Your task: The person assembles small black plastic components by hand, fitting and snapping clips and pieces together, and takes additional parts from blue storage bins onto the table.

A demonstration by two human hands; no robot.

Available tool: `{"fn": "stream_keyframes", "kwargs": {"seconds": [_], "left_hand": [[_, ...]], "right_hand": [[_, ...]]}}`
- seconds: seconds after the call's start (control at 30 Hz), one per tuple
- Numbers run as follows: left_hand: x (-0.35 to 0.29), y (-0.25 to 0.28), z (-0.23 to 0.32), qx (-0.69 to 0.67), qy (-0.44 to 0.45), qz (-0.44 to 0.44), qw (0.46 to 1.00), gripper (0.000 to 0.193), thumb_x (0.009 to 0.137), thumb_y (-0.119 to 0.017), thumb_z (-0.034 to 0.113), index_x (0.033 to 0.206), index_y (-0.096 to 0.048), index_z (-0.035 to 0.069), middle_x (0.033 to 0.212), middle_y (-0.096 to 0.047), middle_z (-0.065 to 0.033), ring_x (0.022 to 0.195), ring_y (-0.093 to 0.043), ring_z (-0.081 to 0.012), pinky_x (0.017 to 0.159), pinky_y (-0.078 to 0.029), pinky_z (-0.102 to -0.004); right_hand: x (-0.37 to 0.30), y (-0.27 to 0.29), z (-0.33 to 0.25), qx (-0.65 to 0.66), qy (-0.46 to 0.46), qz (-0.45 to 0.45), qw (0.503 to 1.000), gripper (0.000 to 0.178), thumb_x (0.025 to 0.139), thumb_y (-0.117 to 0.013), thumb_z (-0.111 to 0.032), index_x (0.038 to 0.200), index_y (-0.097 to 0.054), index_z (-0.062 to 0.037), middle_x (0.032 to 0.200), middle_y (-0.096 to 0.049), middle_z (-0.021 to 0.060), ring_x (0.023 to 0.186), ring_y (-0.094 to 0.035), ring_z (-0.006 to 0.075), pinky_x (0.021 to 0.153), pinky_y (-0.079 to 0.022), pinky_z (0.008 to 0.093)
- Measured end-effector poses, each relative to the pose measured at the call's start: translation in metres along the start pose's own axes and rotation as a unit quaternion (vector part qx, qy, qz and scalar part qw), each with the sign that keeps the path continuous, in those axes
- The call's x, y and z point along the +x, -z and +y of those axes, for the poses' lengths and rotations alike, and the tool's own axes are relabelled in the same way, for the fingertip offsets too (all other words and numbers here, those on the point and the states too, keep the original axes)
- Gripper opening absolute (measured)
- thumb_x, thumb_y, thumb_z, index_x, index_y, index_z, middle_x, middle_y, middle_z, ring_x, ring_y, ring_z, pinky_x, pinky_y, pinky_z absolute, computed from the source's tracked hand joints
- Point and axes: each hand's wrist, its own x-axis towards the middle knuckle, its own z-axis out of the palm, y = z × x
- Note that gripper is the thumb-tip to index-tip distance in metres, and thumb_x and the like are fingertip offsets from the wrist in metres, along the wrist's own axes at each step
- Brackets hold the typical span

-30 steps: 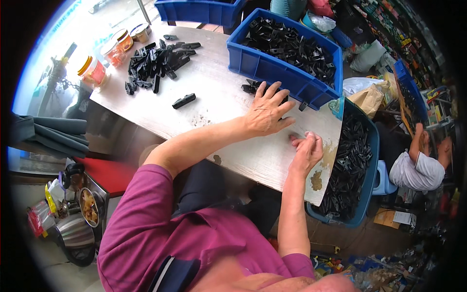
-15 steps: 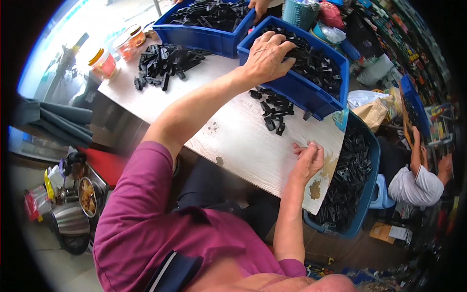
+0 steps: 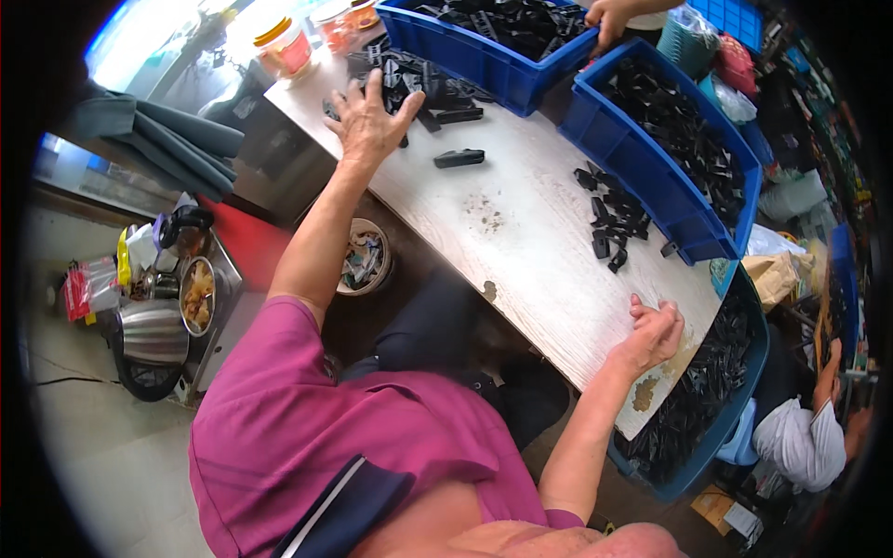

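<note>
My left hand [image 3: 370, 123] is open, fingers spread, at the near edge of a loose pile of black plastic parts [image 3: 456, 93] on the white tabletop [image 3: 530, 205]. One long black part [image 3: 459, 158] lies apart from that pile. My right hand [image 3: 648, 337] rests low over the table's right end with its fingers curled; whether anything is inside them is hidden. A smaller group of black parts [image 3: 614, 216] lies beyond it, beside a blue bin [image 3: 642, 172] filled with similar parts.
A second blue bin [image 3: 465, 48] of black parts stands at the back, with another person's hand [image 3: 609, 19] at its corner. Lidded jars [image 3: 284, 51] stand at the back left. A dark teal tub [image 3: 684, 479] of parts sits below the table's right end; a waste bucket [image 3: 365, 259] is below its front edge.
My left hand has moved from the right blue bin leftward to the loose pile, its fingers now spread. My right hand stays over the table's right end, fingers curled. The whole view has shifted.
</note>
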Motion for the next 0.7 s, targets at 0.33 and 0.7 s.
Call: {"fn": "stream_keyframes", "kwargs": {"seconds": [0.33, 0.7], "left_hand": [[0.0, -0.037, 0.002, -0.03, -0.04, -0.039, 0.998, 0.093, 0.082, -0.056, 0.073, 0.151, -0.031, 0.015, 0.15, -0.025, -0.0308, 0.14, -0.022, -0.0487, 0.106, -0.017, -0.0725], [-0.002, -0.031, 0.002, -0.072, -0.027, 0.003, 0.997, 0.083, 0.084, -0.056, 0.069, 0.146, -0.04, 0.015, 0.152, -0.028, -0.0256, 0.141, -0.021, -0.0506, 0.109, -0.013, -0.0713]], "right_hand": [[-0.003, 0.001, 0.002, -0.004, 0.01, 0.002, 1.0, 0.03, 0.097, -0.052, -0.024, 0.081, -0.05, 0.0013, 0.054, -0.041, 0.0053, 0.056, -0.048, 0.0124, 0.078, -0.06, 0.041], [-0.002, 0.001, 0.005, 0.005, 0.013, -0.005, 1.0, 0.029, 0.097, -0.052, -0.023, 0.083, -0.051, 0.0017, 0.052, -0.046, 0.0075, 0.055, -0.049, 0.0148, 0.075, -0.059, 0.0386]]}}
